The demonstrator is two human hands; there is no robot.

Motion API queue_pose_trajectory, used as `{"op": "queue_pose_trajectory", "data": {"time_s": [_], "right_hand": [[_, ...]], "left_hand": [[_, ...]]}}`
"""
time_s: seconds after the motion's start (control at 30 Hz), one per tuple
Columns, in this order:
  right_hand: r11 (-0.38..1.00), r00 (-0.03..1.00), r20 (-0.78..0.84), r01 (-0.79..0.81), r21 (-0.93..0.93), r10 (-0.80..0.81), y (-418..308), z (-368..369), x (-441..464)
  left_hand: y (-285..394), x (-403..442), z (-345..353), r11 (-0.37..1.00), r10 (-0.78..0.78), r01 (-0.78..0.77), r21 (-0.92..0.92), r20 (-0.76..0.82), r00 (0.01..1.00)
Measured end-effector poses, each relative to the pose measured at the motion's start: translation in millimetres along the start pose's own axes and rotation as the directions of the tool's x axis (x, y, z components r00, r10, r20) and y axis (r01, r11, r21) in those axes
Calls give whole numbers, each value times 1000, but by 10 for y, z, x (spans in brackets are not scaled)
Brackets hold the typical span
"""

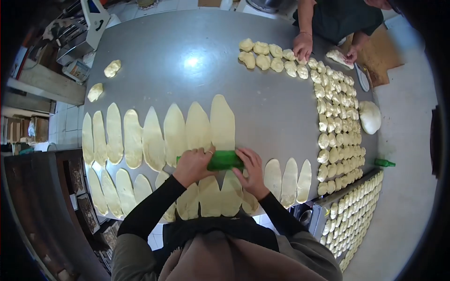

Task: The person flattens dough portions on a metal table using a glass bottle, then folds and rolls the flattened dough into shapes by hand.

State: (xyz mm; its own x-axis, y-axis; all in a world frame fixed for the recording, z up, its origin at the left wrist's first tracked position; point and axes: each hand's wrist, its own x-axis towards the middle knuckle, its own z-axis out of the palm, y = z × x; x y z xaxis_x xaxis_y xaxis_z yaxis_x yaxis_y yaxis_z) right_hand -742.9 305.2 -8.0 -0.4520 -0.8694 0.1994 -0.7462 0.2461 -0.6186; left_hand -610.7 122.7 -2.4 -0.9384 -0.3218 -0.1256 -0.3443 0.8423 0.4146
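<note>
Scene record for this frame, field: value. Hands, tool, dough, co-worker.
left hand: fingers over one end of the green cylindrical bottle
right hand: against the other end
bottle position: lying crosswise over long, flat, pale-yellow dough strips
strip layout: two rows on the grey metal table
rounded pale-yellow dough pieces: block along table's right side
co-worker's hand: at rounded pieces, far side
second green bottle: by table's right edge

Left forearm (152, 207) and right forearm (283, 215), black-sleeved, extend forward and converge. The left hand (194, 165), back uppermost, has its fingers curled; the right hand (252, 172), likewise back uppermost, bends its fingers inward, thumb set apart. Both wrists are bare.
</note>
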Motion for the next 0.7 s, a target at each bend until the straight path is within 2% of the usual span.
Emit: {"op": "queue_pose_trajectory", "data": {"time_s": [0.03,0.1,0.17,0.2,0.23,0.27,0.3,0.33,0.37,0.4,0.43,0.47,0.53,0.6,0.67,0.7], "right_hand": [[1000,1000,4,24,-1,-24,-34,-72,-73],[907,982,-33,-159,390,186,-103,-174,-122],[833,947,-151,-165,528,283,-226,-228,27],[829,955,-137,-150,539,262,-238,-219,111],[752,946,-106,-172,637,307,-243,-204,216],[663,934,-65,-198,722,350,-283,-161,330],[652,939,-40,-206,729,341,-370,-90,475],[643,945,-12,-213,735,327,-457,-4,650],[643,954,10,-210,737,301,-511,106,831],[644,982,68,-168,746,177,-559,245,1022],[639,991,124,-127,758,50,-639,390,1228],[648,990,141,-120,752,20,-755,535,1455],[633,984,169,-95,768,-57,-918,888,1990],[749,987,144,-37,661,-78,-1074,1261,2520],[831,965,3,223,510,-261,-1194,1678,3040],[867,969,44,198,457,-245,-1268,1839,3266]], "left_hand": [[14,-97,-55,998,9,-6,-68,42,999],[13,-330,-205,979,22,4,-204,123,992],[-117,-709,-541,886,-74,103,-453,82,994],[-223,-914,-652,886,-102,123,-447,70,992],[-332,-1107,-759,807,-41,-86,-584,-202,979],[-396,-1275,-847,698,-22,-320,-640,-466,885],[-412,-1375,-1027,705,-43,-309,-639,-473,880],[-437,-1444,-1298,338,194,-467,-817,-425,884],[-448,-1529,-1614,-90,416,-461,-883,-454,788],[-419,-1668,-1915,-481,569,-294,-826,-550,611],[-137,-1677,-2186,-572,370,-509,-643,-756,540],[-123,-1736,-2221,-560,350,-534,-634,-765,540],[-177,-1847,-2259,-630,483,-590,-505,-850,211],[-321,-1986,-2282,-711,559,-588,-385,-817,-142],[-513,-2046,-2333,-697,536,-617,-366,-837,-109],[-581,-2183,-2329,-688,523,-628,-363,-848,-82]]}}
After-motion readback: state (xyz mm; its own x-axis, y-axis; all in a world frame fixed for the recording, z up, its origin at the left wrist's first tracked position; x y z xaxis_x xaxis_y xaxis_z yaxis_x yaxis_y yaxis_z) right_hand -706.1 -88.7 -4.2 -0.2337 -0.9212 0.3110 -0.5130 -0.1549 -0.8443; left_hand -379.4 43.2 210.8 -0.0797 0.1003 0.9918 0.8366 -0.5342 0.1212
